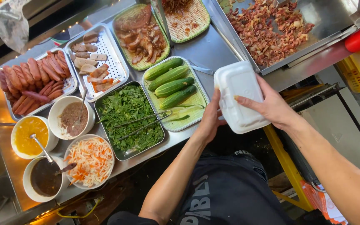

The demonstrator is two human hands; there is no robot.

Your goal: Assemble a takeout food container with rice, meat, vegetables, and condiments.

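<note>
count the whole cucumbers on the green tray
4, lying side by side on the green tray: cucumber one at the far end, then two, three, and four nearest the tongs.

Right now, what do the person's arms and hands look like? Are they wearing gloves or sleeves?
No gloves and no sleeves: both forearms are bare to the elbow. The left hand and right hand show no rings, watch or bracelets. The right thumbnail looks yellowish. Below is dark clothing with pale lettering.
</note>
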